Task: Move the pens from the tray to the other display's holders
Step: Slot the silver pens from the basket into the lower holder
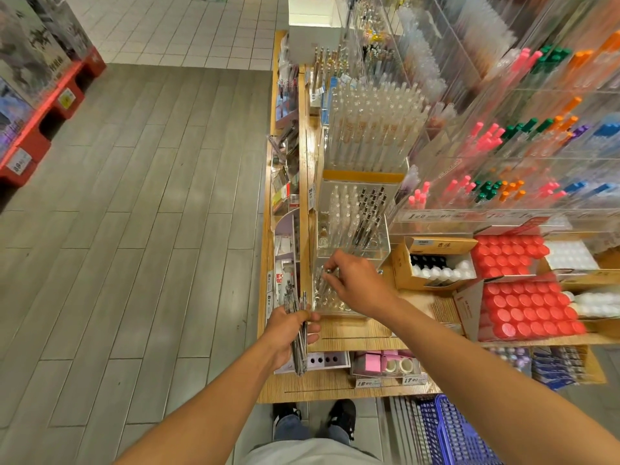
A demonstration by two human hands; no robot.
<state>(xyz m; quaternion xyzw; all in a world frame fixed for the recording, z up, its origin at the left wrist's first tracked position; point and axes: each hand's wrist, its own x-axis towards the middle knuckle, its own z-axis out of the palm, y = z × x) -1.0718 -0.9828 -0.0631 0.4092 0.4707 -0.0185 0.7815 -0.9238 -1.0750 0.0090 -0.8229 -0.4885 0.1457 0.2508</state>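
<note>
Floorboards (134, 229) fill the whole nine o'clock side, grey planks running up to pale tiles at eleven. Over at two o'clock, the tall clear display racks (503, 112) are packed with pink, green, orange and blue pens standing tip-up. Dead centre runs the wooden worktop (355, 333), and on it at four o'clock sit trays of red-capped bottles (526, 313), with a cardboard box (432, 263) of black and white bottles just beside them at three. Down at five o'clock, a blue shopping basket (453, 431) rests on the floor near the person's black shoes. Centre stage now: a clear acrylic pen holder (352, 226) with dark pens stood in its back rows, and right in front of it a second clear holder (332, 297), only partly filled. The right hand (355, 280) is over that front holder, fingertips pinching one clear pen (324, 280) whose lower end is down among the holes. The left hand (292, 330), at seven o'clock from the right one, grips a bundle of pens (298, 330) at the worktop's edge, fingers curled round them.
</note>
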